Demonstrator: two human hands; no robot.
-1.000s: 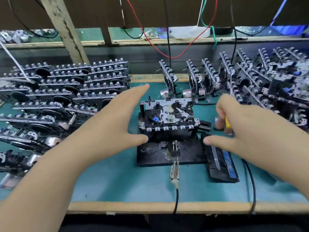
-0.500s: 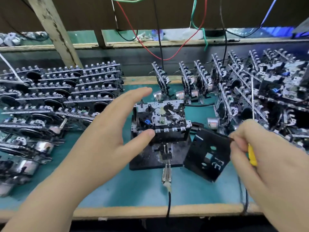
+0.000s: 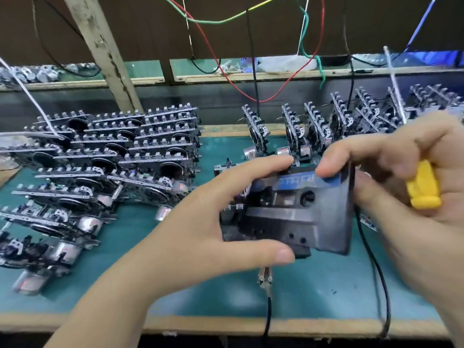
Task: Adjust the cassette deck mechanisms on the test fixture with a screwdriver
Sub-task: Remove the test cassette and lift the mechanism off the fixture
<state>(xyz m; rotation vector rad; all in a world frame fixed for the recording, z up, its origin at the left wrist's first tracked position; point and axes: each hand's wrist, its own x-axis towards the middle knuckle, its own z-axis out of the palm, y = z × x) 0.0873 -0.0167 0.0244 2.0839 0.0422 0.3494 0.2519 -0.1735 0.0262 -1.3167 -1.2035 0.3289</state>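
Now, right hand [image 3: 411, 187]: pinches the right end of a black audio cassette [image 3: 306, 209], index finger on the upper edge, thumb at the side; keeps also a yellow-handled screwdriver [image 3: 423, 187] tucked in the palm, metal shaft pointing up past the fingers.
Left hand [image 3: 200, 222]: spread wide, fingers straight, index finger over the top left of the cassette, thumb under its lower edge; real contact not possible to tell because of blur.
Cassette: held in the air between both hands, blue label band along the upper part, tilted a little.
Test fixture [image 3: 233, 232]: directly behind and under the held cassette, mostly hidden; only the dark left part and a bit of the mounted cassette deck mechanism [image 3: 226, 169] visible.
Probe clip [image 3: 265, 278]: below the grip, on the green mat [image 3: 125, 285], with a black cable going over the bench edge.
Left of the grip: stacked rows of cassette deck mechanisms [image 3: 113, 156].
Behind the grip: more mechanisms standing on edge [image 3: 296, 131].
Above: red, green and yellow wires [image 3: 226, 76] hanging.
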